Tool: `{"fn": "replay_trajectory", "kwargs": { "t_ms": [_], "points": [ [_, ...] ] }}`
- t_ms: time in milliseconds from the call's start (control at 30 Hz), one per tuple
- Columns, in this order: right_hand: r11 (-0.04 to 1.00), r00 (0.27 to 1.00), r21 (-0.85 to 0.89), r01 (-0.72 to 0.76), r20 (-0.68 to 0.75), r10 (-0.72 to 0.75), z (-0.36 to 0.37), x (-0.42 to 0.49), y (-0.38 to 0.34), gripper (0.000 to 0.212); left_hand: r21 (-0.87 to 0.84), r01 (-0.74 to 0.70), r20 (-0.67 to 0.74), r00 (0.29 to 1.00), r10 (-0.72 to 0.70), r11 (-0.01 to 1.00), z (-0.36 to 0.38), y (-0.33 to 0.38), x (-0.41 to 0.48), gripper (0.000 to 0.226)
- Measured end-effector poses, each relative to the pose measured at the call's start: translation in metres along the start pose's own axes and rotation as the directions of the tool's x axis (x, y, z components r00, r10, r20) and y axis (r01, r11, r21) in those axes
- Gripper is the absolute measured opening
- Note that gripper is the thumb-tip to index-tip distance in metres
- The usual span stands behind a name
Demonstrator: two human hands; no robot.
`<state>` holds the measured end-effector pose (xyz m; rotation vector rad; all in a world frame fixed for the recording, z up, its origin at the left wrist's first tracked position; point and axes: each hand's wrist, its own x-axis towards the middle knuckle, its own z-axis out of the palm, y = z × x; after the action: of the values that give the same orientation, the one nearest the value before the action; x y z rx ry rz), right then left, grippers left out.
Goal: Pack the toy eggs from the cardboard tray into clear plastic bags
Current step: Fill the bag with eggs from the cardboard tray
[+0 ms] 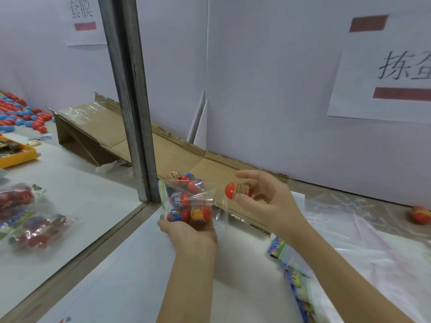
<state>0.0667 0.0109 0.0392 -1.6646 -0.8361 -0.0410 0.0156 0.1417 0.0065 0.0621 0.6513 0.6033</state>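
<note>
while the left hand (190, 231) grips the bag (205, 195) from below and the right hand (268, 201) pinches an egg (233, 190), the bag's limp mouth could fold and the egg miss.

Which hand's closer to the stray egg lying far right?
Right. The right hand, pinching a red egg, is left of the stray egg, apart from it; the left hand, gripping the clear bag, sits farther left.

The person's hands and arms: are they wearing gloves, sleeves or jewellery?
No. The left hand and right hand are bare, with no gloves, rings or watch visible. Both forearms are uncovered to the frame edge; no sleeve shows.
</note>
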Motion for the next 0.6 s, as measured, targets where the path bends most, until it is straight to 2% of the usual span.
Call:
{"fn": "replay_trajectory", "kwargs": {
  "t_ms": [67,167,333,500,600],
  "points": [
    [0.995,0.999,-0.098,0.020,0.027,-0.018,-0.002,-0.017,-0.007,0.029,-0.072,0.096,0.030,0.995,-0.094,0.993,0.002,-0.005,-0.003,0.053],
    [0.974,0.998,-0.226,0.033,-0.035,-0.042,-0.002,-0.027,-0.008,0.036,-0.091,0.119,0.073,0.991,-0.113,0.989,0.002,-0.014,-0.014,0.055],
    [0.945,0.995,-0.326,0.014,-0.090,-0.045,0.003,-0.035,-0.005,0.034,0.011,0.150,0.093,0.984,-0.150,0.989,0.003,-0.027,-0.029,0.057],
    [0.987,0.972,-0.151,-0.058,-0.232,0.022,0.008,-0.038,-0.004,0.031,0.071,0.125,0.134,0.982,-0.133,0.990,0.000,-0.032,-0.031,0.060],
    [0.992,0.976,-0.111,-0.057,-0.217,0.031,0.010,-0.040,-0.002,0.020,0.114,0.115,0.171,0.976,-0.134,0.987,-0.001,-0.037,-0.031,0.064]
  ]
}}
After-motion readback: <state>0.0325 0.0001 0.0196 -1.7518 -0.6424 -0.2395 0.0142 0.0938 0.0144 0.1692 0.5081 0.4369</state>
